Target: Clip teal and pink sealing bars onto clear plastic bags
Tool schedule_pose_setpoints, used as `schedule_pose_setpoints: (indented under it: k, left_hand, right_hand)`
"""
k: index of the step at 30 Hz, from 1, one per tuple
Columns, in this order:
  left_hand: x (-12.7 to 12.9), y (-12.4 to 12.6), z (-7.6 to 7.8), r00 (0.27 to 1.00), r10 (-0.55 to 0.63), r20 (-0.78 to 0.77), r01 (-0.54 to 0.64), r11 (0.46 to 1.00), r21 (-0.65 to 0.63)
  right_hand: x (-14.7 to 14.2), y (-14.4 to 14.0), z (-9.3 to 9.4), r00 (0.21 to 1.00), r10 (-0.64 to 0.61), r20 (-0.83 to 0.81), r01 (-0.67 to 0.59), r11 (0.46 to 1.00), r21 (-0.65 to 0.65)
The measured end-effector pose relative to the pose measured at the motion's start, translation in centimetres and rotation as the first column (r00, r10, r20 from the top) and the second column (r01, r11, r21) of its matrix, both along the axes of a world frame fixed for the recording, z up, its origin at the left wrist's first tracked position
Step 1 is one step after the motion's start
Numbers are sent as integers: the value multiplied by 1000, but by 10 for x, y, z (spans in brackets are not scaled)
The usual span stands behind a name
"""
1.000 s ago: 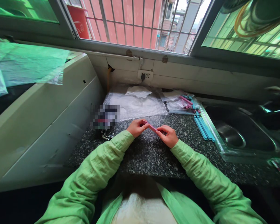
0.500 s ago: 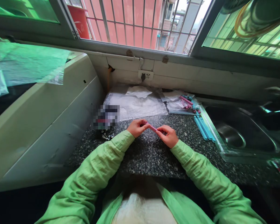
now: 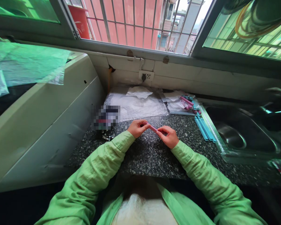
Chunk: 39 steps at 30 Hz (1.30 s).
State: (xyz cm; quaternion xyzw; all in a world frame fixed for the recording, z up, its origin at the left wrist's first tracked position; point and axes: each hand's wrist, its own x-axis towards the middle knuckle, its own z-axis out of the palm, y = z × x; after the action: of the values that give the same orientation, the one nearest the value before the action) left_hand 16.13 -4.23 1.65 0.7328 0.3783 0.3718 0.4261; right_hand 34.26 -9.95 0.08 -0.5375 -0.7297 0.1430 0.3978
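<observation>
Between my two hands, above the speckled dark countertop, is a small pink plastic strip [image 3: 152, 127]. My left hand [image 3: 138, 128] is closed on its left end, thumb on top. The right end is pinched by my right hand [image 3: 168, 136] between thumb and fingers. Farther right, several light-blue strips [image 3: 204, 128] lie side by side on the counter. Behind them a clear plastic bag [image 3: 181, 104] holds pink and blue pieces. What exactly the pink strip is I cannot make out.
White plastic packaging [image 3: 140, 107] lies behind my hands. A blurred-out item [image 3: 105, 117] sits to the left, beside a large white appliance [image 3: 61, 122]. At the right is a metal sink [image 3: 245, 140]. A wall socket [image 3: 146, 76] is below the barred window.
</observation>
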Motion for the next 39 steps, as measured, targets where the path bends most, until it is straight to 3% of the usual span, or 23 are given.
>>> schedule_pose_setpoints:
  k: [10,19,24,31,39]
  left_hand:
    - [1,3,-5,999,-3,33,4,1000,-18]
    - [3,8,-10,997,54,60,-46,991,-124]
    - [12,11,-21,994,96,51,-88,984,-152]
    - [43,9,-28,988,156,7,-154,981,-116]
    - [110,12,-27,989,141,-44,-143,988,-65]
  right_hand:
    - [0,0,0,997,3,74,-8,998,69]
    - [1,-2,-1,966,-21,257,-31,980,198]
    - [7,-3,-4,910,-85,406,-40,956,291]
    - [37,-6,-8,852,-169,496,2,948,319]
    - [86,-19,-9,781,-341,524,182,926,330]
